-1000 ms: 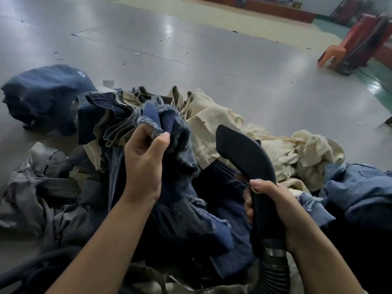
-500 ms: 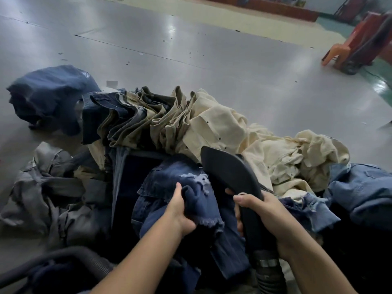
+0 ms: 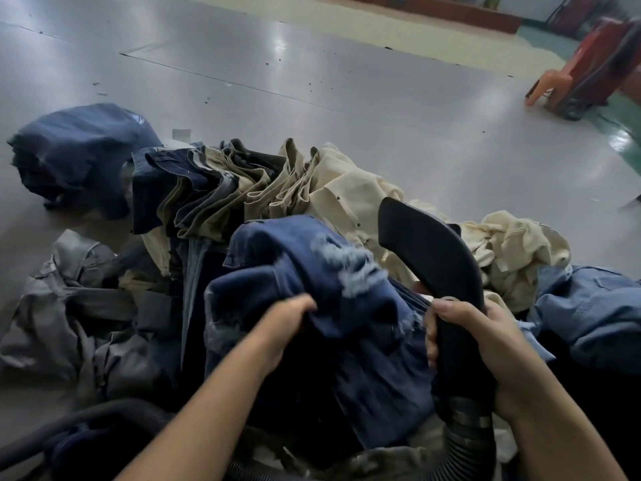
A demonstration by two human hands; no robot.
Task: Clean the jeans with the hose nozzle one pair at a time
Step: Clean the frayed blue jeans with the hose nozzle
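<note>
Left hand [image 3: 277,328] grips ripped jeans [image 3: 312,272]; right hand [image 3: 485,338] holds nozzle [image 3: 426,244]

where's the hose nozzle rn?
In the head view, lower right: the black hose nozzle is gripped by the right hand, its tip rising beside the ripped dark blue jeans held by the left hand, in front of the cream jeans.

garment workshop | heaped jeans [image 3: 222,199] | bare grey floor [image 3: 312,74] | vacuum hose [image 3: 468,442]
</note>
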